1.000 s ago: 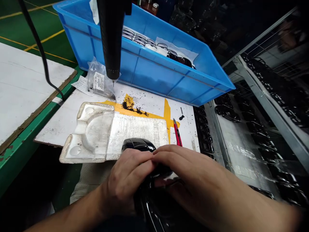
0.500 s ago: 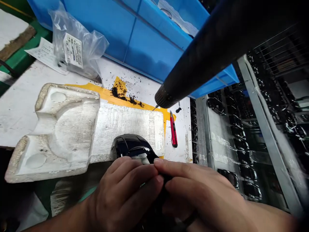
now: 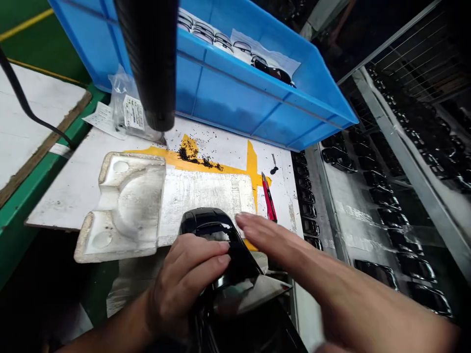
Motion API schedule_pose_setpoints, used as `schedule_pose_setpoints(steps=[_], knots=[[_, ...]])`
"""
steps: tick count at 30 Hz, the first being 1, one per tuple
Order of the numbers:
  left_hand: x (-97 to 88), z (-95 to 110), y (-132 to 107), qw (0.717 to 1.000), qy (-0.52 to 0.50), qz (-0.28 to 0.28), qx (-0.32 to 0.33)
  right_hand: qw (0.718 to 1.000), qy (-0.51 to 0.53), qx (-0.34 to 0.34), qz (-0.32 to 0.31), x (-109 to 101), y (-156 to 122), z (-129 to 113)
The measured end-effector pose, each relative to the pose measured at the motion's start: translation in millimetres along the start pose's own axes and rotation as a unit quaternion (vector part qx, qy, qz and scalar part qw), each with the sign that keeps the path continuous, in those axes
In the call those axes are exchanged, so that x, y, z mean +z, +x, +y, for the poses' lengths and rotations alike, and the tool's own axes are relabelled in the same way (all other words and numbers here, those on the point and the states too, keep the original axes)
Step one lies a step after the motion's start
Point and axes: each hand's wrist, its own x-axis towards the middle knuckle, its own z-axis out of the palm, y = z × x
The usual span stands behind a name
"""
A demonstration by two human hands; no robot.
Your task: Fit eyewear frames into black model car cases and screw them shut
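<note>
L hand [image 3: 187, 284] grips blk glossy part [image 3: 230, 264]; R hand [image 3: 290, 250] open beside.

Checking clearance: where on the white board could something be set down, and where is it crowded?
Bare board lies left of the foam mould, and a strip between the red utility knife and the row of black parts. Crowded at the left hand holding a glossy black part at the mould's near edge.

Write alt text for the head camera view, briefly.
The left hand grips a glossy black moulded plastic part while the open right hand reaches just beside it. Behind lie a white foam block and a red utility knife, under a blue crate and a hanging black power screwdriver.
</note>
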Motion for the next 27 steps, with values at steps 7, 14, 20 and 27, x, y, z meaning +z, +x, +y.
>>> schedule_pose_setpoints(steps=[7,14,20,27], knots=[[-6.6,-6.3,-4.5,0.999,-0.024,0.002,0.039,0.993,0.057,-0.061,-0.087,17.9,-20.5,13.1],[-11.9,-0.1,-0.9,0.999,-0.034,-0.030,0.003,0.988,0.131,0.064,-0.054,16.5,-20.3,28.7],[-12.9,0.0,-1.9,0.999,-0.020,-0.025,0.000,0.983,0.177,0.025,0.031,14.3,-7.6,21.7],[-8.9,2.5,-7.0,1.000,0.012,-0.002,-0.029,0.995,0.068,-0.072,-0.028,3.5,-10.7,2.3]])
